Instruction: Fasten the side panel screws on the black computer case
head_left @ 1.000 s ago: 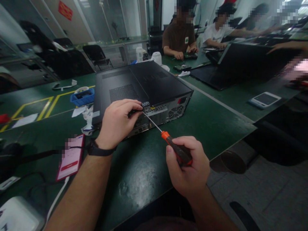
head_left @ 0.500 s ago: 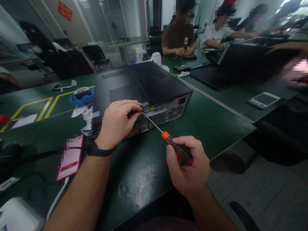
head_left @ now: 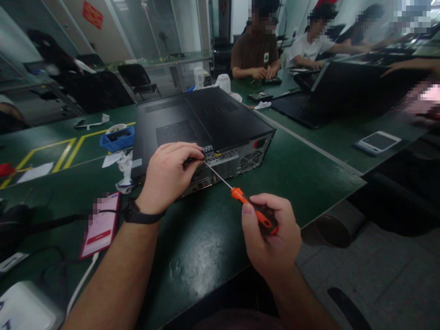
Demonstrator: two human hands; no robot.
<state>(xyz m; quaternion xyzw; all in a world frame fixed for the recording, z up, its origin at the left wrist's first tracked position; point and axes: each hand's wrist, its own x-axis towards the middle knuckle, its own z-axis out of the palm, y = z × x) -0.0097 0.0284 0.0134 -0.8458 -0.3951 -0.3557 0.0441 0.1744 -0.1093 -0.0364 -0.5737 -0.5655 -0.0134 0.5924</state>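
Note:
A black desktop computer case (head_left: 227, 114) lies flat on the green table, its metal rear panel with fan grille and ports facing me. My left hand (head_left: 173, 172) rests against the near top edge of that panel, thumb and fingers pinched together. What sits between those fingertips is hidden. An orange-and-dark screwdriver (head_left: 263, 216) is gripped by the handle in my right hand (head_left: 273, 238). Its thin shaft slants up and left, with the tip beside my left fingertips at the panel. Near them a small perforated metal piece (head_left: 207, 149) shows at the edge.
Left of the case are a blue bin (head_left: 118, 140), crumpled white wrapping (head_left: 124, 172) and a pink-screened phone (head_left: 102, 227) with a cable. A white phone (head_left: 378, 142) and an open laptop (head_left: 357, 87) lie to the right. Several people work across the table.
The screwdriver handle has turned, bringing more of its orange side into view. My right hand has shifted slightly right, while the left hand and the case stay put.

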